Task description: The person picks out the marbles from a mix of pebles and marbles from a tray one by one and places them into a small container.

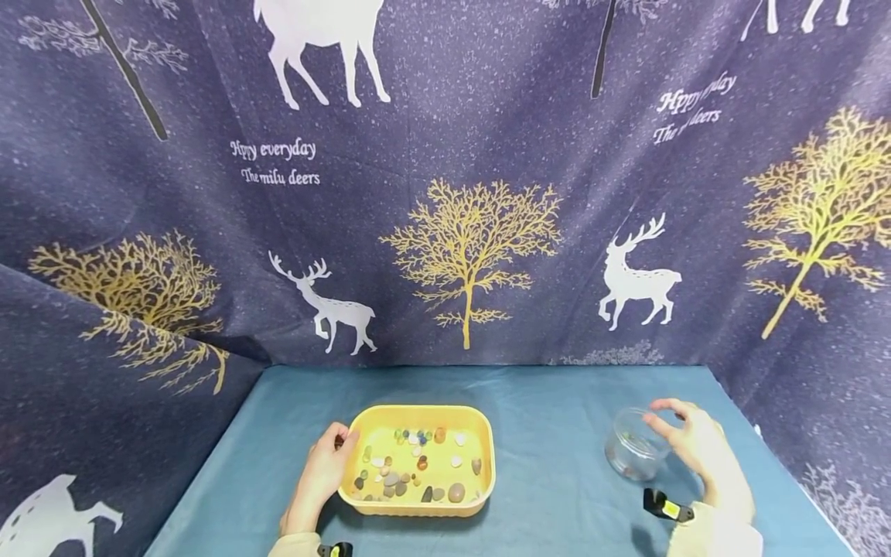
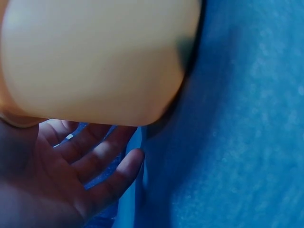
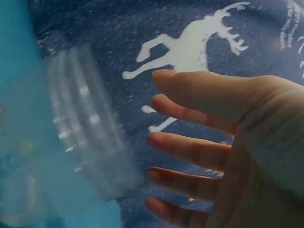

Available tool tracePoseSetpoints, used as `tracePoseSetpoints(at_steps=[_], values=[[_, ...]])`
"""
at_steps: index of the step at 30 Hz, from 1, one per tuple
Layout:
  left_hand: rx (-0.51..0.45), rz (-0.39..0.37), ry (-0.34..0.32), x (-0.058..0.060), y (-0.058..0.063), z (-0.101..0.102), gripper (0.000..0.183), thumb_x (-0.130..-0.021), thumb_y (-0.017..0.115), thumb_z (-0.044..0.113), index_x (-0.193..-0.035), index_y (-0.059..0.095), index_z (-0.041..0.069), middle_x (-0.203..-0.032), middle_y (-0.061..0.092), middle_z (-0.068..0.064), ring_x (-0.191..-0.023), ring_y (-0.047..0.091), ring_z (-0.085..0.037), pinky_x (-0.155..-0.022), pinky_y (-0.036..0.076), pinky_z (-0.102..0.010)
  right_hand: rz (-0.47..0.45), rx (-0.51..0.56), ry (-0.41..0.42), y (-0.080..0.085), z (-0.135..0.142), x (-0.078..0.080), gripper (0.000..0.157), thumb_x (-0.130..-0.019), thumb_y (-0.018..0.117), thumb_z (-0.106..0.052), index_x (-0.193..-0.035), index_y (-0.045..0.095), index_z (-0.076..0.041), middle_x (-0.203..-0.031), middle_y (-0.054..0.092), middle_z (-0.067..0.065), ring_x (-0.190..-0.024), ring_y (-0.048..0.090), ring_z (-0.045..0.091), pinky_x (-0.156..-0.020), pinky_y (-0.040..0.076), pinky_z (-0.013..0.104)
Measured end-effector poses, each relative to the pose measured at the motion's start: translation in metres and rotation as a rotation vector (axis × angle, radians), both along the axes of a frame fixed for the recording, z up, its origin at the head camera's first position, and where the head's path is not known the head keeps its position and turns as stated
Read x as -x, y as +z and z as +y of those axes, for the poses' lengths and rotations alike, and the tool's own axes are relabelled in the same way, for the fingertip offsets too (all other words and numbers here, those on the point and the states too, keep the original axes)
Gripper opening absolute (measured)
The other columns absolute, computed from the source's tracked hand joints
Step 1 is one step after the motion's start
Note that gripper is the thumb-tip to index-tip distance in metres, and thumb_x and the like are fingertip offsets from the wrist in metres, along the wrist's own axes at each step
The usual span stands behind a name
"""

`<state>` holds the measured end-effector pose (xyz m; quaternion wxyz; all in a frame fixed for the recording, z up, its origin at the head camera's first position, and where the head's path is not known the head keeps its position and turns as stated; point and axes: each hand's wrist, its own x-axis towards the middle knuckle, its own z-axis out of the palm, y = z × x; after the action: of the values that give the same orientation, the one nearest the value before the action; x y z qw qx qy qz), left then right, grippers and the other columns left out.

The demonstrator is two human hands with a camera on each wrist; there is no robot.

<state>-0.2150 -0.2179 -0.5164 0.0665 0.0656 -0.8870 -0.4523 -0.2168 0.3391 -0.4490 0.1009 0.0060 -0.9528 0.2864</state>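
A yellow plastic basin (image 1: 418, 509) sits on the table with many small pebbles (image 1: 392, 480) and glass beads spread over its floor. My left hand (image 1: 322, 473) holds its left end by the rim; in the left wrist view the fingers (image 2: 109, 152) lie beside the basin's wall (image 2: 95, 61), and the thumb's tip is hidden behind the rim. On the right, a clear plastic jar (image 1: 635, 449) stands with a little something small at its bottom. My right hand (image 1: 703, 449) is at its right side, fingers spread; the right wrist view shows a gap between fingertips and jar (image 3: 90, 123).
A blue-green cloth (image 1: 550, 464) covers the table, with a stretch of it between basin and jar. Behind and at both sides hangs a dark blue curtain (image 1: 431, 124) printed with deer and trees.
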Motion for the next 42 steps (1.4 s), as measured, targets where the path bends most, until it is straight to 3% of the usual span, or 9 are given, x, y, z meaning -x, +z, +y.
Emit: tracePoseSetpoints(at_steps=[5, 12, 23, 30, 42], values=[[0.004, 0.008, 0.001, 0.001, 0.0, -0.001, 0.017, -0.102, 0.054, 0.023, -0.093, 0.051, 0.008, -0.08, 0.051, -0.005, -0.067, 0.047, -0.017, -0.059, 0.039, -0.03, 0.085, -0.017, 0.011, 0.011, -0.014, 0.001, 0.041, -0.094, 0.066, -0.036, -0.116, 0.063, -0.002, -0.124, 0.053, 0.033, -0.114, 0.047, 0.053, -0.087, 0.037, 0.062], [0.001, -0.007, 0.013, -0.002, -0.003, -0.001, 0.018, -0.102, 0.054, 0.024, -0.093, 0.051, 0.008, -0.081, 0.051, -0.005, -0.068, 0.047, -0.018, -0.06, 0.039, -0.03, 0.295, -0.013, 0.136, 0.019, -0.053, 0.012, 0.025, -0.087, 0.073, -0.018, -0.106, 0.067, -0.003, -0.113, 0.063, 0.024, -0.109, 0.055, 0.047, -0.09, 0.038, 0.058], [0.007, -0.006, 0.011, 0.0, -0.002, 0.0, 0.02, -0.102, 0.053, 0.026, -0.095, 0.052, 0.008, -0.082, 0.051, -0.005, -0.069, 0.048, -0.018, -0.062, 0.039, -0.03, 0.384, -0.03, 0.356, 0.02, -0.126, 0.031, 0.02, -0.082, 0.078, -0.008, -0.098, 0.067, -0.009, -0.105, 0.066, 0.01, -0.102, 0.061, 0.036, -0.091, 0.043, 0.051], [0.011, -0.005, 0.009, 0.0, 0.002, 0.0, 0.02, -0.102, 0.053, 0.025, -0.095, 0.052, 0.007, -0.083, 0.052, -0.006, -0.07, 0.048, -0.018, -0.062, 0.04, -0.031, 0.361, -0.078, 0.532, 0.022, -0.174, 0.043, 0.019, -0.084, 0.077, -0.011, -0.101, 0.069, -0.009, -0.103, 0.066, 0.005, -0.1, 0.062, 0.027, -0.09, 0.046, 0.044], [-0.004, -0.028, 0.009, 0.003, -0.002, 0.0, 0.022, -0.103, 0.052, 0.03, -0.096, 0.051, 0.008, -0.083, 0.051, -0.006, -0.069, 0.048, -0.018, -0.059, 0.04, -0.03, 0.221, -0.321, 0.818, 0.055, -0.256, 0.054, 0.015, -0.092, 0.07, -0.02, -0.106, 0.068, -0.016, -0.104, 0.063, 0.001, -0.096, 0.06, 0.022, -0.079, 0.048, 0.042]])
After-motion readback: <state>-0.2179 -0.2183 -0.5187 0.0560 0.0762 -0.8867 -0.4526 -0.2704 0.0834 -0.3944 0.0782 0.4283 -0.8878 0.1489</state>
